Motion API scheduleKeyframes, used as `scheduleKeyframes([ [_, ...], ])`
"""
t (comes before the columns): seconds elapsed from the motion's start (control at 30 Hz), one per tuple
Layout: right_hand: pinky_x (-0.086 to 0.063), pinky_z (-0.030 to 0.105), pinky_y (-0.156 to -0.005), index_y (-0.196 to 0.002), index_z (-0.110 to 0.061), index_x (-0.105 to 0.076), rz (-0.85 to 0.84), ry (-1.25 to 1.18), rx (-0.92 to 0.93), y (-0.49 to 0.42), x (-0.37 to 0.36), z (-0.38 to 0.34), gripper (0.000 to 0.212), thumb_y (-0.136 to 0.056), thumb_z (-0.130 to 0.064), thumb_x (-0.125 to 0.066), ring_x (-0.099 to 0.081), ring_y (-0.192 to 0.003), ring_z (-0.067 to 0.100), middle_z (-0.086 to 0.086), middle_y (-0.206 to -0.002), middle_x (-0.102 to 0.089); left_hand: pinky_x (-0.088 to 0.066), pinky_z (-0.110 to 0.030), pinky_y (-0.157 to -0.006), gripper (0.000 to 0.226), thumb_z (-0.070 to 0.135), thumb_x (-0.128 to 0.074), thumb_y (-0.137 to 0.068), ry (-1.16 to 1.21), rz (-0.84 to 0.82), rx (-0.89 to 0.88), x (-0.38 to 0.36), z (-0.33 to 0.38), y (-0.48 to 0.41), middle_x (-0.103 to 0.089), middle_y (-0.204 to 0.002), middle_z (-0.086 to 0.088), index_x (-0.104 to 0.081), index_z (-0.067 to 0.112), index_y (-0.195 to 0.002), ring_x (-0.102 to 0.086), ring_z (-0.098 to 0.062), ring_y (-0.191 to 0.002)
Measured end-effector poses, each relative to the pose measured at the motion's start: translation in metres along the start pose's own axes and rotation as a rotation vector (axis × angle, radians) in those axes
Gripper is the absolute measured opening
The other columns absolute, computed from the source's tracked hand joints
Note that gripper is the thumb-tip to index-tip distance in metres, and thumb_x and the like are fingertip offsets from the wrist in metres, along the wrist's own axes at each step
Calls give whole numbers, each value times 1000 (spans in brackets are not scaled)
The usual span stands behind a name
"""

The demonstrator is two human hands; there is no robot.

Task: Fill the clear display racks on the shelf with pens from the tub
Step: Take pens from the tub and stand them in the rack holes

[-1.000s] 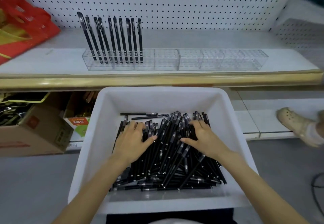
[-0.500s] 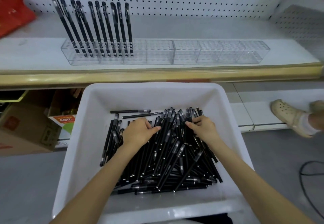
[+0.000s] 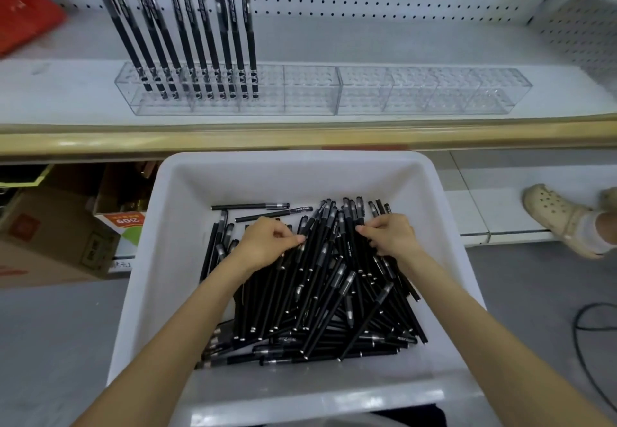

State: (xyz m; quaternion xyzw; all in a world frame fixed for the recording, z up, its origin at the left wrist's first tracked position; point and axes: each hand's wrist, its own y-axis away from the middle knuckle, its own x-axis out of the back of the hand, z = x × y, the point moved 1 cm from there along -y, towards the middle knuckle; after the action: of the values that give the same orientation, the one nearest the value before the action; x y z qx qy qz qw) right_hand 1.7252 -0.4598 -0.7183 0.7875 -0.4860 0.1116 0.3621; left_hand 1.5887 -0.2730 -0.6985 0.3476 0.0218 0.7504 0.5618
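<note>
Early stage: one row of pens (image 3: 200,36) stands in the left rack (image 3: 300,92), upper left; the right rack (image 3: 434,92) is unfilled. Apart, the left hand (image 3: 267,243) and right hand (image 3: 390,236) each pinch loose pens (image 3: 320,293) in the tub (image 3: 293,163), centre.

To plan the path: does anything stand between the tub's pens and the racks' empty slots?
Nothing visible blocks it. The left hand and right hand grip pens in the tub; standing pens fill only the left end of the racks.

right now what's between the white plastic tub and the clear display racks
Head view: the shelf's gold front rail and a bare strip of white shelf board.
</note>
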Motion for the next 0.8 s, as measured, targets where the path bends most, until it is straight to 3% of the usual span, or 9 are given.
scheduleKeyframes([
  [0.13,-53,19,-56,-92,-4,-69,-138,-177,14,20,10,-16,15,-89,-18,-67,-63,-71,11,4,-86,-68,-47,-12,-63,19,25,-65,-89,318,-61,22,19,10,23,-69,-77,4,-73,8,-85,-62,-3,-67],
  [0.23,-56,22,-64,-83,-6,-65,-248,-311,97,38,16,-46,13,-89,-18,-67,-69,-76,16,9,-91,-70,-53,-19,-73,21,23,-62,-90,495,-47,-15,41,23,34,-74,-86,-3,-70,5,-95,-70,-12,-80],
  [0.3,-57,23,-66,-80,-6,-62,-309,-370,177,47,19,-76,12,-88,-14,-67,-70,-75,16,8,-87,-72,-55,-20,-71,17,17,-61,-89,604,-1,-62,57,35,39,-74,-90,-8,-68,3,-98,-71,-18,-83],
  [0.47,-56,20,-66,-95,-4,-67,-407,-452,363,55,27,-152,15,-81,-7,-70,-70,-74,14,9,-86,-74,-58,-27,-66,25,4,-64,-83,837,153,-161,99,53,45,-73,-90,-17,-63,-3,-106,-71,-21,-76],
  [0.6,-57,21,-62,-78,-10,-65,-301,-488,549,48,29,-210,11,-73,-6,-75,-67,-61,11,1,-69,-71,-59,-32,-76,37,11,-70,-72,802,209,-219,125,56,45,-73,-96,-16,-62,2,-107,-71,-25,-88],
  [0.8,-57,27,-64,-69,-14,-57,-149,-397,807,16,23,-277,26,-73,-1,-78,-63,-63,14,-1,-63,-63,-57,-37,-81,16,5,-71,-76,731,325,-267,138,60,36,-73,-90,-11,-64,9,-90,-71,-26,-89],
])
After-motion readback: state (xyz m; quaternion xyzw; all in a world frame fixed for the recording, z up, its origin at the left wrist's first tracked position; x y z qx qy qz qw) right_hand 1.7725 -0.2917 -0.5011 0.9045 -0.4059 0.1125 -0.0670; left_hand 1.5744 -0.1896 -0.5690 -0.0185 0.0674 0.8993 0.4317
